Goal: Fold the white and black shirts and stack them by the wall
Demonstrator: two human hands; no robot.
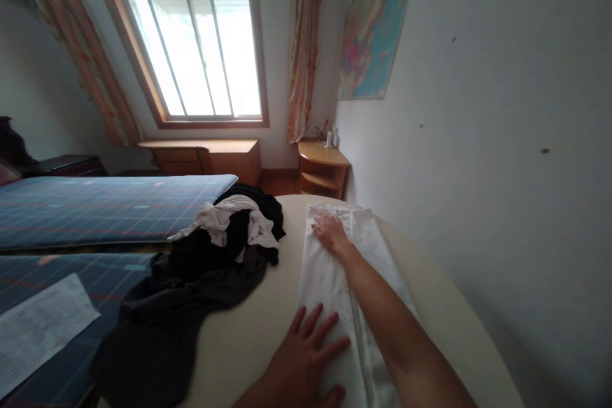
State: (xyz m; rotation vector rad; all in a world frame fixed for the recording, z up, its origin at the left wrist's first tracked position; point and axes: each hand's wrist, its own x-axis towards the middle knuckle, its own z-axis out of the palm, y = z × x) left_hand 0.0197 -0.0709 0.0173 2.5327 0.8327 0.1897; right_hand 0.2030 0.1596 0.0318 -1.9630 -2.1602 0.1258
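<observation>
A pair of white trousers or a similar long white garment [322, 274] lies lengthwise on a cream round table [248, 338], its far end near the table's back edge. Close to me, my left hand [306, 357] rests on its left side with the fingers spread. My right hand [329, 233] reaches far forward and lies flat on the garment's far end, fingers stretched out. Neither hand grips anything. My right forearm crosses over part of the cloth and hides it.
Left of the white garment, a heap of black, dark grey and pale clothes [205, 280] hangs over the table's edge. Beyond it are blue plaid mattresses [95, 207] with a paper sheet [45, 331]. A wall [507, 217] borders the right; a corner shelf [322, 156] stands behind.
</observation>
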